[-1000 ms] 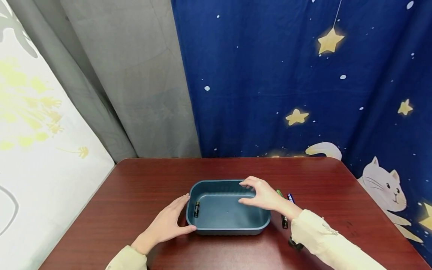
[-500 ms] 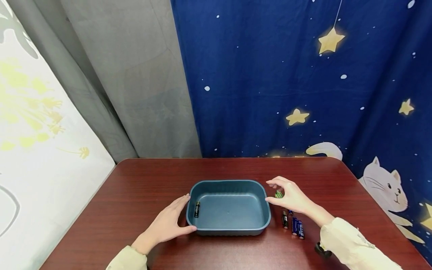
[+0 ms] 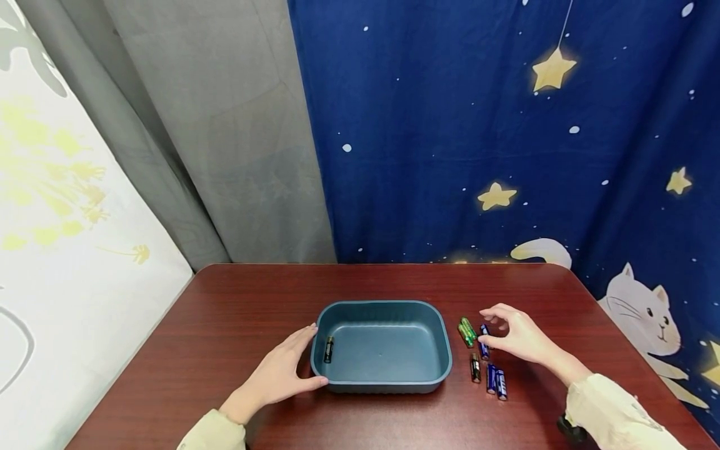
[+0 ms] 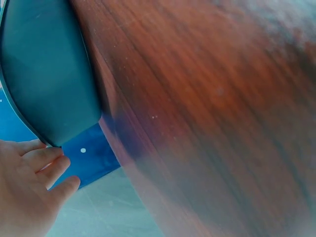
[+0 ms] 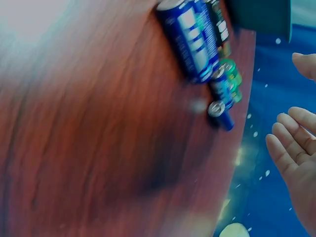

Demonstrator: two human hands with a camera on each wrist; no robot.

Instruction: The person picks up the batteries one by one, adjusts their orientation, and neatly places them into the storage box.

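A teal plastic basin (image 3: pixel 382 350) stands on the table, with one black battery (image 3: pixel 329 350) lying inside near its left wall. My left hand (image 3: pixel 283 367) rests on the basin's left end, fingertips at the far corner and thumb at the near one. To the right of the basin, green batteries (image 3: pixel 467 332), a black battery (image 3: pixel 475 368) and several blue batteries (image 3: pixel 501 384) lie on the wood. Just over the rear blue battery (image 3: pixel 484 344) hovers my right hand (image 3: pixel 517 333), thumb and fingers parted with nothing between them.
The dark red wooden table (image 3: pixel 253 300) has rounded far corners. Behind it hang a grey curtain (image 3: pixel 225 125) and a blue curtain with stars (image 3: pixel 422 125). A white patterned cloth (image 3: pixel 84 250) hangs along the left side.
My right hand has moved right from over the basin to the batteries, uncovering them. The left hand and the basin stay where they were.
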